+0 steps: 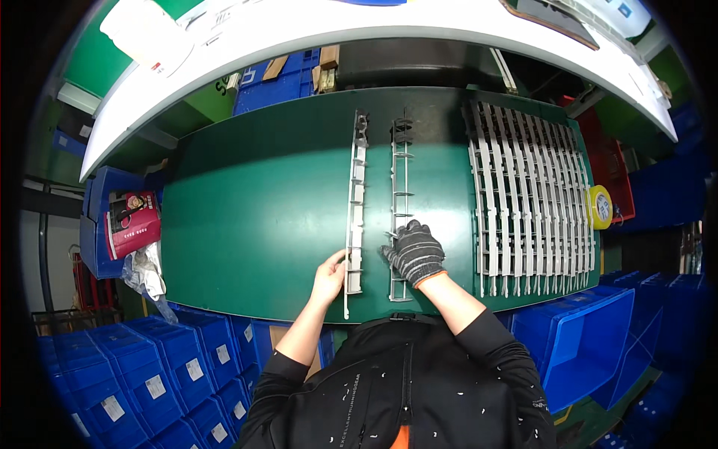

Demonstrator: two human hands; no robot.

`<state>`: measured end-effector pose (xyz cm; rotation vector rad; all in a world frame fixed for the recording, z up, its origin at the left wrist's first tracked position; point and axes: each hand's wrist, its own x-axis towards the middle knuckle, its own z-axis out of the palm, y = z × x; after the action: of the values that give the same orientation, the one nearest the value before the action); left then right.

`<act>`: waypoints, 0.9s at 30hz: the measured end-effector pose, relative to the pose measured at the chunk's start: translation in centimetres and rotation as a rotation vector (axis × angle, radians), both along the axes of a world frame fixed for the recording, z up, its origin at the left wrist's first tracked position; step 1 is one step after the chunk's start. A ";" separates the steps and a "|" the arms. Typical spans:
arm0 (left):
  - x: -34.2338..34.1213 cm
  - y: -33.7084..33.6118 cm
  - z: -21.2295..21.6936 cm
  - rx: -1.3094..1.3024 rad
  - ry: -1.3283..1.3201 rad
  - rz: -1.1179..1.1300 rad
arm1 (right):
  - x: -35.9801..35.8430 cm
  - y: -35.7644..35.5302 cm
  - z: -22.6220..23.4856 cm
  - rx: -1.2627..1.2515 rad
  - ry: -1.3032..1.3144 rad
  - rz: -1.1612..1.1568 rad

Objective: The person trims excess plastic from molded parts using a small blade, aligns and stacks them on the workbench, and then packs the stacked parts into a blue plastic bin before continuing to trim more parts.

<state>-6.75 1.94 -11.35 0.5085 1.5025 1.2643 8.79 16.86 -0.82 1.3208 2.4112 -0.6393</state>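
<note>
A long, pale grey slatted strip (357, 224) lies lengthwise on the green table, with a darker far end. My bare left hand (329, 278) holds its left edge close to the near end, fingertips partly hidden behind the strip. To its right lies a narrow metal rail frame (400, 202) with short crosspieces and dark pieces at its far end. My right hand (416, 254), in a grey-striped black glove with an orange cuff, is closed over the lower half of this frame. The glove hides the part underneath.
Several similar grey strips (531, 202) lie side by side on the table (247, 209) at the right. A yellow tape roll (600, 207) sits by the right edge. Blue bins (142, 374) stand below left, and a blue crate (587, 337) at lower right. A white shelf (299, 49) crosses the far side.
</note>
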 end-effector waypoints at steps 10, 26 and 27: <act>-6.3 5.3 10.7 0.087 0.354 0.146 | 3.2 -1.3 3.2 0.251 0.475 0.203; -4.5 3.9 29.7 0.736 0.546 0.604 | 4.3 -2.6 7.6 -0.510 1.277 -0.607; -4.5 3.9 28.2 0.661 0.682 0.407 | 4.6 -2.4 7.3 -0.569 1.290 -0.524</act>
<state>-11.28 5.87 16.82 1.2005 1.7699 2.0658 13.38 14.50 6.49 1.4549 2.1512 -2.7418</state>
